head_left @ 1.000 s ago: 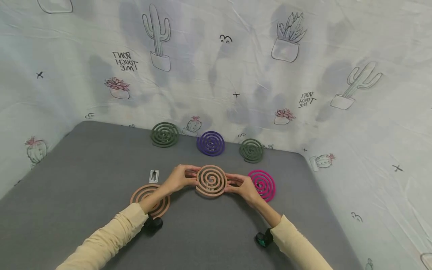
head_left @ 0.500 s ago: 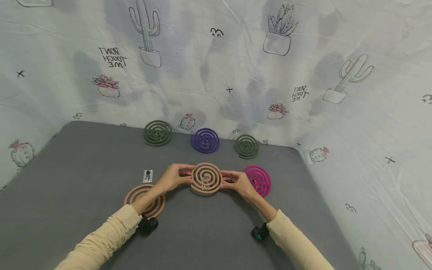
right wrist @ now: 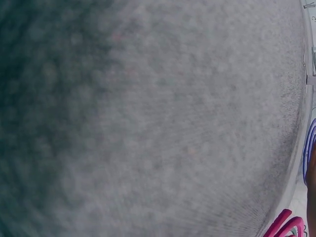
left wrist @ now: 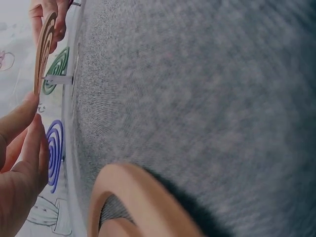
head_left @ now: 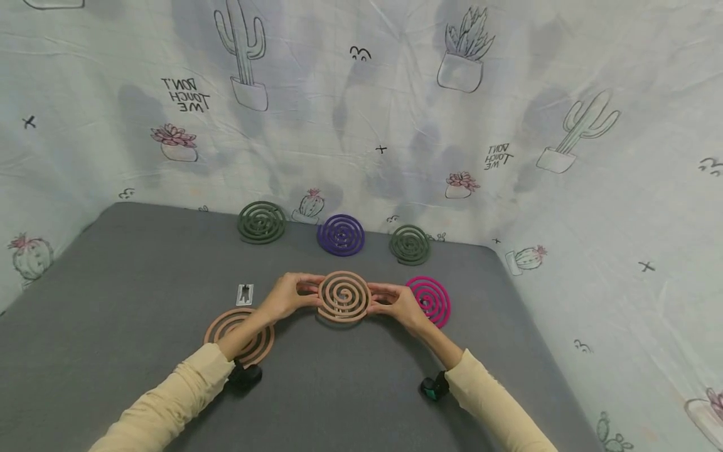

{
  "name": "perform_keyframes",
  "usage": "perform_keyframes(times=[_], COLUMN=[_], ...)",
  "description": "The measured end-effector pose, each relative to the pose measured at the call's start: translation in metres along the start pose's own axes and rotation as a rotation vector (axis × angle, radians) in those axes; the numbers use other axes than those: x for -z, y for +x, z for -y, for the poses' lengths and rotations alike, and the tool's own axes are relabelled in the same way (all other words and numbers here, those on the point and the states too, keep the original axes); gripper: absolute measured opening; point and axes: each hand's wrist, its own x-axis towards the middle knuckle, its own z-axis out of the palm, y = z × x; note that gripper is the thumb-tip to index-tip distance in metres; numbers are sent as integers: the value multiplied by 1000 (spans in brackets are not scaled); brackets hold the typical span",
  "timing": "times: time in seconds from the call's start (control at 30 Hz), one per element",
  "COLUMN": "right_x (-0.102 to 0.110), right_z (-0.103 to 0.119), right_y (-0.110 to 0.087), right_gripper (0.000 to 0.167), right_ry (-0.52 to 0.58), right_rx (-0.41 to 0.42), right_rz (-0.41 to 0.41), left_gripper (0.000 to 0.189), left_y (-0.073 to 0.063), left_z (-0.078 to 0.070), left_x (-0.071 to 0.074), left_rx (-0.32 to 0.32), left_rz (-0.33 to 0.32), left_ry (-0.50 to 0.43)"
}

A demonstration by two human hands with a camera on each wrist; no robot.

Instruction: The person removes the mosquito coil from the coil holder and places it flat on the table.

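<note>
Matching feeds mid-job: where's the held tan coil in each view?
Head: tan coil, near centre, between left hand and right hand.
Left wrist: tan coil, upper left, nearly edge-on.
Right wrist: not visible.
Shared landmark: purple coil; middle of back row, lower left, right edge respectively.

The left forearm [head_left: 244, 336] hides the middle of the flat tan coil [head_left: 270, 336] towards the worktop's left side, and the right hand [head_left: 400, 304] covers the lower left of the pink coil [head_left: 447, 304] towards its right edge. Seen from the head, a pale stand [left wrist: 60, 79] is mostly lost beneath the rings of the held tan coil [head_left: 343, 296]. The near edge of the worktop [head_left: 333, 389] is cut off. The left wrist view crops the left hand [left wrist: 22, 168]; the right wrist view crops the blue coil [head_left: 341, 235] and dissolves into dark blur leftward. The metal plate's [head_left: 240, 295] cutout is too small to make out.
</note>
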Motion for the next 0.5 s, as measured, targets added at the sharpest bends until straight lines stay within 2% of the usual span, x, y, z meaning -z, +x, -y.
perform_keyframes(times=[0.23,0.5], right_x=[-1,0], right_z=[4,7], right_y=[0,-1], right_gripper=[54,54], right_ry=[1,-3], right_rx=[0,-6], right_rz=[-2,-7], left_gripper=[50,49], left_y=[0,-2], left_z=[1,-5], left_x=[1,2], left_rx=[24,41], left_rz=[3,6], left_ry=[-17,-47])
